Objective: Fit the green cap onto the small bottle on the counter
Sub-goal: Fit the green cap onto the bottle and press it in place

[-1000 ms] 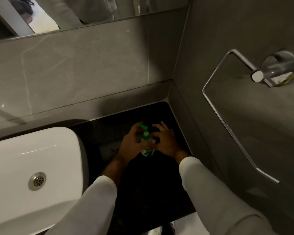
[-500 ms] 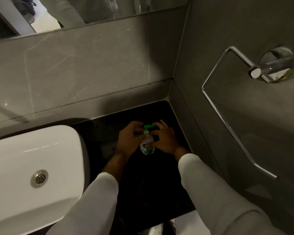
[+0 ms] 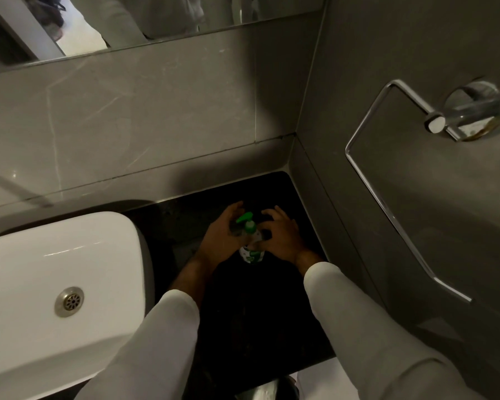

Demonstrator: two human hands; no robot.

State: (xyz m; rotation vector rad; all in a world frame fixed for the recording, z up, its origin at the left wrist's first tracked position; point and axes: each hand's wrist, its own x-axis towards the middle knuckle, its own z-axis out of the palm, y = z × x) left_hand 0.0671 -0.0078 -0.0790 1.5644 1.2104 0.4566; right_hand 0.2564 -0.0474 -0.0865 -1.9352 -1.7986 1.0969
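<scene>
My left hand [image 3: 223,241] wraps the small clear plastic bottle with a green-and-white label [image 3: 251,255], standing on the black stone counter [image 3: 243,313] at the frame's centre. The green pump cap [image 3: 244,218] sits at the bottle's neck. My right hand [image 3: 283,238] curls its fingers [image 3: 267,226] against the bottle just below the cap. A white ceramic basin [image 3: 55,284] fills the lower left.
</scene>
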